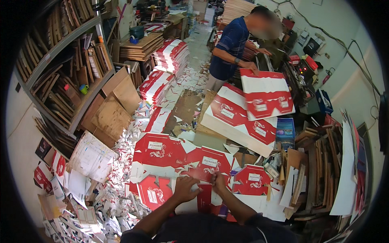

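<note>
Red card (181, 158) (partly white) lies just beyond the right grip (219, 184).

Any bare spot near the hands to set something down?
Small grey patch between near sheets and large stack; brown board, far end, right of the piles, mostly bare. Crowded: sheets around left hand and right hand; scraps left; upright boards right.

The face (265, 27) of the co-worker (231, 50) is blurred, the lower legs hidden. 1 pale patch (195, 187) beside the left hand (186, 190) is too small to tell. Fingertips of the right hand (219, 183) cannot be made out. The dark rim crops the shelf (50, 52), the lower edge the wearer's clothes (198, 229).
</note>
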A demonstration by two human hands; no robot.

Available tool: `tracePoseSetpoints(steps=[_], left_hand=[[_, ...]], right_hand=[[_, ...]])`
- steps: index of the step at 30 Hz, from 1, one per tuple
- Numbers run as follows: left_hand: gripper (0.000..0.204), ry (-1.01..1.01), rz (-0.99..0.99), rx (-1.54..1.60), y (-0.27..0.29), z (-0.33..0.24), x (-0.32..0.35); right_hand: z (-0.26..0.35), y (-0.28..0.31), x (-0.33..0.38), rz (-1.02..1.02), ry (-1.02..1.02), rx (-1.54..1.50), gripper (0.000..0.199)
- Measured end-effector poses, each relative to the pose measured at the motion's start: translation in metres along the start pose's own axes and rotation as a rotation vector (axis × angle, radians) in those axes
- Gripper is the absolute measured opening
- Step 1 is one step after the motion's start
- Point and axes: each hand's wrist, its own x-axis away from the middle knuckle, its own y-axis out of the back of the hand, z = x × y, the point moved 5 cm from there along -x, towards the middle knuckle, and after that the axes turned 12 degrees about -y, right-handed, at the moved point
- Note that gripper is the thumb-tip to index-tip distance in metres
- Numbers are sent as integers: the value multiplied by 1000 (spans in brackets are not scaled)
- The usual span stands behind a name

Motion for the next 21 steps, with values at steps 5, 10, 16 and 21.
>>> tracePoseSetpoints(steps=[5, 10, 16, 21], left_hand=[[48, -4, -120, -156, -24, 21, 4], [53, 33, -89, -106, -22, 17, -10], [44, 98, -217, -115, -17, 21, -9], [39, 261, -66, -118, -9, 20, -14]], right_hand=[[134, -25, 17, -317, 753, 215, 36], [201, -254, 180, -2, 1199, -99, 36], [56, -394, 114, 409, 433, 1521, 59], [47, -279, 36, 350, 302, 1057, 52]])
